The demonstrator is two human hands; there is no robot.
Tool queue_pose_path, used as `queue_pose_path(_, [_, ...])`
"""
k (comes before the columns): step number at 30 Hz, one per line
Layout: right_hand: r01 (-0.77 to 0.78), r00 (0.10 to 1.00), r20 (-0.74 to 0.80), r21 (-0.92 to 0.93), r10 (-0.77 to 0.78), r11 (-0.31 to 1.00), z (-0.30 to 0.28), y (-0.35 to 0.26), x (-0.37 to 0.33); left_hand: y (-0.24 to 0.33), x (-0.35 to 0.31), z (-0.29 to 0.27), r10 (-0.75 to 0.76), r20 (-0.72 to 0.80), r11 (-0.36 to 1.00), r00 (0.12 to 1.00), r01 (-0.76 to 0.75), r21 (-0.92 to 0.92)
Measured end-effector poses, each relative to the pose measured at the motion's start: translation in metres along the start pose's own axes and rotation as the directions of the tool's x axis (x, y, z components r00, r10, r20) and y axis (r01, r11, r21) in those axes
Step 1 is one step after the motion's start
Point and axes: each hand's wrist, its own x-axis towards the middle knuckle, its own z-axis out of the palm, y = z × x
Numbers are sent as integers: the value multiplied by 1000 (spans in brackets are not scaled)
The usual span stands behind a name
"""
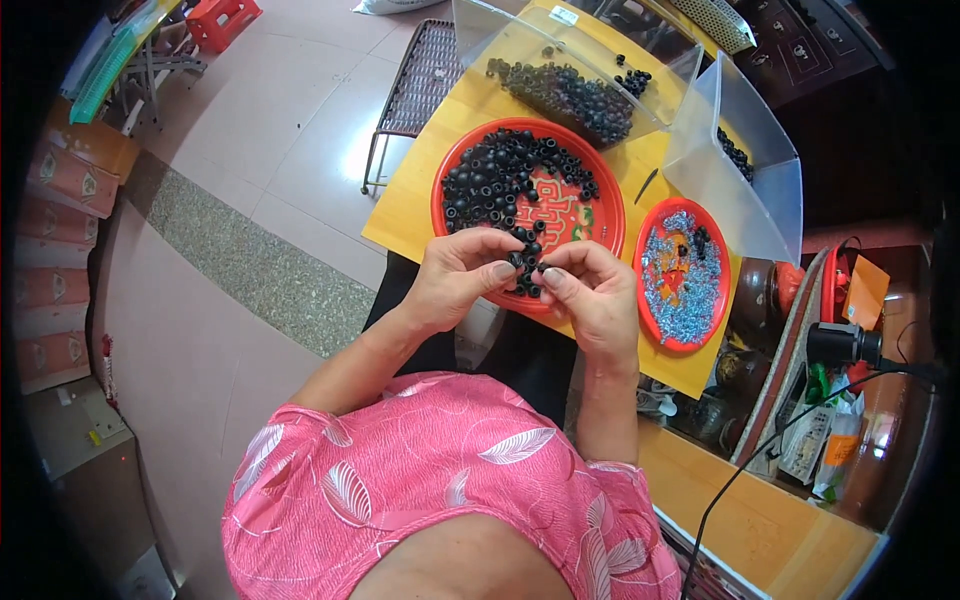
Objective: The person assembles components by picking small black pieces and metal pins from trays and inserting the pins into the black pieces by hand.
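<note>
At the left hand (465, 277): black piece (517, 259), pinched between thumb and finger
Right hand (597, 300): pinches a small dark bit (543, 267), partly hidden
Beneath them: red tray (614, 215) of hollow black pieces (480, 180)
Slip risk: slackened pinch could drop either among lookalikes

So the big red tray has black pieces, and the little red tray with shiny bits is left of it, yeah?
Not left: the little red tray with shiny bits is right of the big red tray, which does have black pieces; the head view shows it.
</note>
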Motion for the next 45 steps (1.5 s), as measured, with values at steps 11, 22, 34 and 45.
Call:
queue_pose_path(11, [-91,994,93,311,65,946,-6,16,-1,5,-4,4,14,25,998,1000,-16,60])
queue_pose_path(22, [-72,995,87,203,56,977,-2,18,-1,12,-5,10,77,86,982,993,-90,167])
queue_pose_path(34, [-222,929,361,356,86,908,-8,31,-2,17,-2,11,335,317,702,887,-460,544])
queue_pose_path(45, [-145,953,303,441,5,886,-5,39,-11,8,-4,18,316,346,760,883,-454,466])
